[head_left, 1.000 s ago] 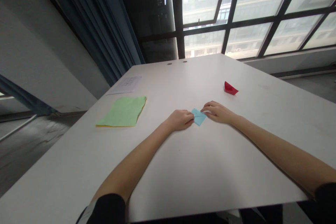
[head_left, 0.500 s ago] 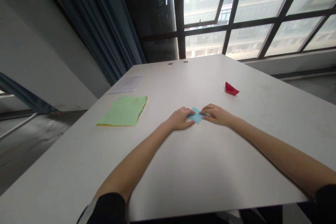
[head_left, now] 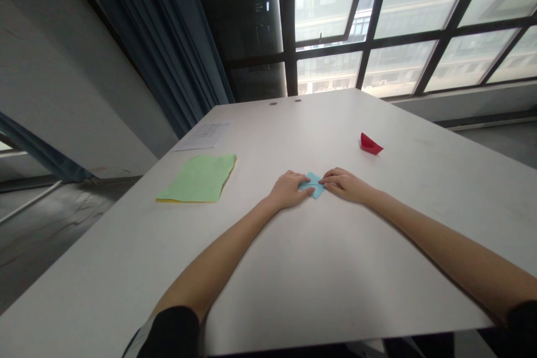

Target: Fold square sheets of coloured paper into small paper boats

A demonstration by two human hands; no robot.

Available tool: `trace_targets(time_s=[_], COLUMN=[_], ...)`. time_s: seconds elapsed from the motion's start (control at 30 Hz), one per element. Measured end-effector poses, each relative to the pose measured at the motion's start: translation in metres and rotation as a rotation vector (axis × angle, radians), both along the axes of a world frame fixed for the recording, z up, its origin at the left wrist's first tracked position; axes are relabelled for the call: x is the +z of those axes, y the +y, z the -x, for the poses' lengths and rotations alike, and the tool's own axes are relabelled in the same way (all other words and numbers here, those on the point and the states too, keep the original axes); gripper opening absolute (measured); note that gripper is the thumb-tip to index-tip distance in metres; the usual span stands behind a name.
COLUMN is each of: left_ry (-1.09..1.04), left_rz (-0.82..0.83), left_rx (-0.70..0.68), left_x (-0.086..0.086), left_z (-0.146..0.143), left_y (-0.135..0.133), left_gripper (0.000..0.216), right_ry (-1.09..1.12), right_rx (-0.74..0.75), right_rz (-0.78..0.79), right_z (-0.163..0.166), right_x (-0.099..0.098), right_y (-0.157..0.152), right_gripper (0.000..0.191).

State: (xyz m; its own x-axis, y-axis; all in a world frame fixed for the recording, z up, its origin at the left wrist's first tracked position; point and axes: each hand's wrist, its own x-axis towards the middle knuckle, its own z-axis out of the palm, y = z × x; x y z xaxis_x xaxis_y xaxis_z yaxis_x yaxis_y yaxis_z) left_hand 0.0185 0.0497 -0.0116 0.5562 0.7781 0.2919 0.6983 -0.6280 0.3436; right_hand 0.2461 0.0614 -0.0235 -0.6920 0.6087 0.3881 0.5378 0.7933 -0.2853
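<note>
A small light-blue folded paper (head_left: 316, 183) lies on the white table (head_left: 319, 268), with a crease line across its middle. My left hand (head_left: 288, 189) grips its left side, with the thumb at the near edge and the fingers over the far part. On the right corner, the fingertips of my right hand (head_left: 346, 185) are pressed together; its thumb is partly hidden beneath the fingers. Both hands rest low against the tabletop.
A red folded paper boat (head_left: 371, 144) sits beyond my right hand. To the left are a stack of green and yellow paper (head_left: 199, 178) and a printed white sheet (head_left: 203, 136). Windows and a blue curtain stand behind the table.
My right thumb has drawn in under the fingers at the paper's right corner. My left hand and the paper stay almost where they were; the view has shifted slightly.
</note>
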Motion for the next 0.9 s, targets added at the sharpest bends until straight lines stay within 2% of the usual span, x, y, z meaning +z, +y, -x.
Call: trace_targets(time_s=[0.17, 0.3, 0.4, 0.53, 0.7, 0.9], left_ry=[-0.332, -0.574, -0.66, -0.77, -0.967, -1.248], left_rz=[0.373, 0.577, 0.714, 0.736, 0.714, 0.939], left_rx=[0.146, 0.224, 0.262, 0.308, 0.371, 0.407], left_x=[-0.001, 0.003, 0.007, 0.006, 0.0, 0.009], left_z=[-0.008, -0.011, -0.014, -0.018, -0.02, -0.018], left_y=[0.009, 0.009, 0.003, -0.002, 0.001, 0.004], left_gripper=[0.035, 0.024, 0.024, 0.03, 0.031, 0.025], right_ry=[-0.013, -0.017, -0.02, -0.022, -0.029, 0.068], right_rx=[-0.002, 0.005, 0.018, 0.025, 0.055, 0.007], right_rz=[-0.014, -0.029, -0.038, -0.04, -0.047, -0.1], right_z=[0.0, 0.001, 0.001, 0.002, 0.001, 0.003], right_x=[0.0, 0.002, 0.003, 0.004, 0.004, 0.004], right_y=[0.0, -0.002, -0.003, -0.003, -0.004, -0.006], right_gripper=[0.03, 0.028, 0.027, 0.028, 0.043, 0.036])
